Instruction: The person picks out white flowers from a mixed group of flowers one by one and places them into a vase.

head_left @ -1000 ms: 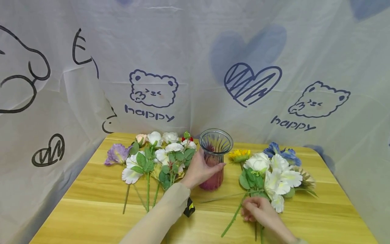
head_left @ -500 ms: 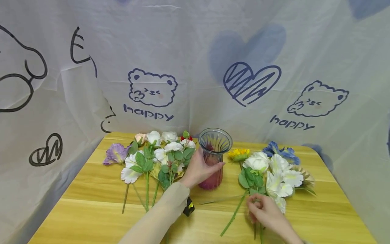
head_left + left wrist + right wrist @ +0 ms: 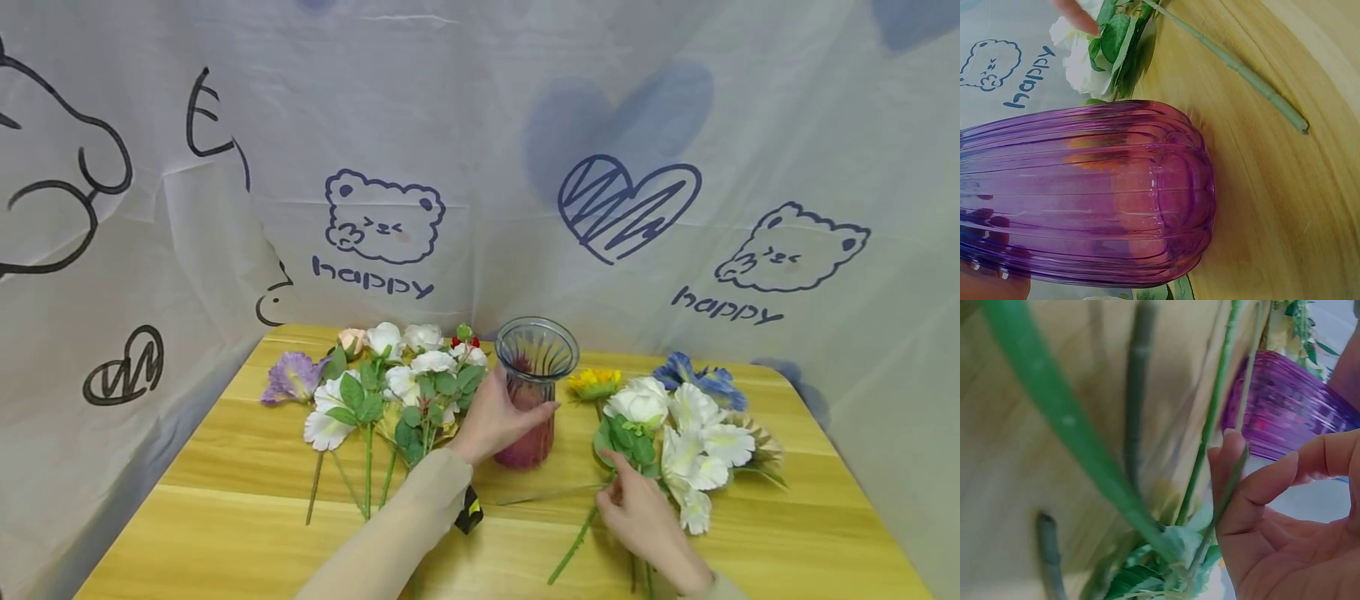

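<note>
My left hand (image 3: 504, 417) grips the ribbed glass vase (image 3: 528, 429), clear at the rim and purple-pink below, which stands upright on the table. In the left wrist view its fluted base (image 3: 1166, 194) rests on the wood. My right hand (image 3: 647, 517) is over the right-hand flowers, index finger extended to a green leaf (image 3: 603, 440) under a white rose (image 3: 639, 400). In the right wrist view that leaf (image 3: 1225, 494) shows edge-on across my fingertip, with the other fingers bent. A green stem (image 3: 573, 546) slants down left of this hand.
White irises (image 3: 697, 458), a blue flower (image 3: 697, 379) and a sunflower (image 3: 595, 382) lie to the right. On the left are a purple flower (image 3: 292, 377) and several white blooms (image 3: 431, 362). A black-and-yellow object (image 3: 470, 510) lies by my left sleeve. A printed curtain (image 3: 487, 167) hangs behind the table.
My right hand has moved away from the lower stems, up towards the rose's leaves, with its index finger now extended. The white irises have shifted slightly. My left hand stays on the vase.
</note>
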Action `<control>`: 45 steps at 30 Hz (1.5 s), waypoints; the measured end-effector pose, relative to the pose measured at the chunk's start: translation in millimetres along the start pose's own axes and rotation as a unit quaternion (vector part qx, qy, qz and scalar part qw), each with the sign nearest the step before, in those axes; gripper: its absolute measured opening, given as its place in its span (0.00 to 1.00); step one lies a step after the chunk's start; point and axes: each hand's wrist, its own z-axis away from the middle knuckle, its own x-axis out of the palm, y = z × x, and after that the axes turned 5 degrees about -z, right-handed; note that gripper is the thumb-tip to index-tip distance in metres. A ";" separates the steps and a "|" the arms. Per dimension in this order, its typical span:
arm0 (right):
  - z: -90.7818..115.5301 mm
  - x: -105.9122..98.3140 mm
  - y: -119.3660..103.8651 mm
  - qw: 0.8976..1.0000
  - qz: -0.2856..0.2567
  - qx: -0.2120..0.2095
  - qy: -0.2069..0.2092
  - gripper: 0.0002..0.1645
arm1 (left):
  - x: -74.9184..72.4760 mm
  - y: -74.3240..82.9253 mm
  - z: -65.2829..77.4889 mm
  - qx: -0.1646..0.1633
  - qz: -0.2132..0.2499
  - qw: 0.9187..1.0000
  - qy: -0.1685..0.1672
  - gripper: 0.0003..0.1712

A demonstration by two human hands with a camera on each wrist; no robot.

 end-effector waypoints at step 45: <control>6.0 1.1 3.8 0.879 -0.396 -0.074 0.257 0.09 | -0.5 1.1 0.5 -0.007 0.009 1.000 -0.006 0.48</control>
